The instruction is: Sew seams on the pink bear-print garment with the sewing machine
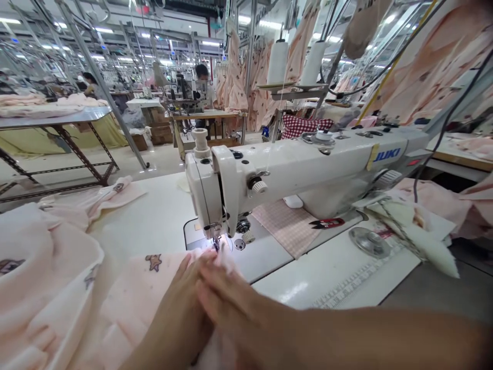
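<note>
A white sewing machine [308, 164] stands on the white table [154, 216]. Pale pink printed fabric [127, 298] lies in front of its needle [216, 242]. My left hand [181, 303] rests flat on the fabric, fingers stretched toward the needle. My right hand [227, 303] lies beside and partly over it, fingers extended and pressing the fabric edge just short of the presser foot. Both hands are slightly blurred. What lies under the palms is hidden.
Red-handled thread snips [327, 223] lie on a checked pink cloth [287, 226] under the machine arm. More pink fabric [34, 267] is piled at the left. Two thread cones [277, 61] stand behind. Another person [201, 82] sits at a far workstation.
</note>
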Available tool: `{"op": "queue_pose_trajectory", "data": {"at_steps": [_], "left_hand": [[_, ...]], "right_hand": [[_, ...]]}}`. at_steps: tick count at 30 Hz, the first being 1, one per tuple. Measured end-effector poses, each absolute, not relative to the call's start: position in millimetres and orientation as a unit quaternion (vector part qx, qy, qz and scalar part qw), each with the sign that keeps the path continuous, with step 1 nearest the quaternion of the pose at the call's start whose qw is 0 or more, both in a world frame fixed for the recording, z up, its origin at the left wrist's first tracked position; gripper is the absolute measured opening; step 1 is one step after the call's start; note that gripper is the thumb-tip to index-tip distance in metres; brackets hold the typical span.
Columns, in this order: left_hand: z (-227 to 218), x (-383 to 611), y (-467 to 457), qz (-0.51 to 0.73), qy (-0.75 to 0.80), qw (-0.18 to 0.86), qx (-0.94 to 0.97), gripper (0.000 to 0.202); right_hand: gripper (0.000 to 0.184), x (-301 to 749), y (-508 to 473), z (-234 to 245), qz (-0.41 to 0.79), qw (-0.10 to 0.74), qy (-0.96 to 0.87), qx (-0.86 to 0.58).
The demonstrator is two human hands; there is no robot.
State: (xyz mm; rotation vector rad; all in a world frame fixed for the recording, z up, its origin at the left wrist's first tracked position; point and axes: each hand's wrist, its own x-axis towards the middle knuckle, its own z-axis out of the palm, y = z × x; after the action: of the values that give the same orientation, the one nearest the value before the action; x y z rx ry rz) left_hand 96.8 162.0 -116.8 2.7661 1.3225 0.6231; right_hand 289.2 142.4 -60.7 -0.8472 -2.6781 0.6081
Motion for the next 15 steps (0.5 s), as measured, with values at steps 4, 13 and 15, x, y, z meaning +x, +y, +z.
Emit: {"op": "queue_pose_trajectory", "data": {"at_steps": [4,13,15], "left_hand": [[-106,92,165,0.174,0.412,-0.028,0.894,0.038],[-105,86,170,0.149,0.393,-0.094,0.902,0.035],[-105,84,173,0.146,0.393,-0.091,0.903,0.034]], "right_hand": [[0.067,299,157,-72,0.179,0.061,-0.907,-0.376],[0.055,326,162,-71,0.171,0.018,-0.911,-0.375],[0.057,327,166,-74,0.161,0.026,-0.913,-0.374]]}}
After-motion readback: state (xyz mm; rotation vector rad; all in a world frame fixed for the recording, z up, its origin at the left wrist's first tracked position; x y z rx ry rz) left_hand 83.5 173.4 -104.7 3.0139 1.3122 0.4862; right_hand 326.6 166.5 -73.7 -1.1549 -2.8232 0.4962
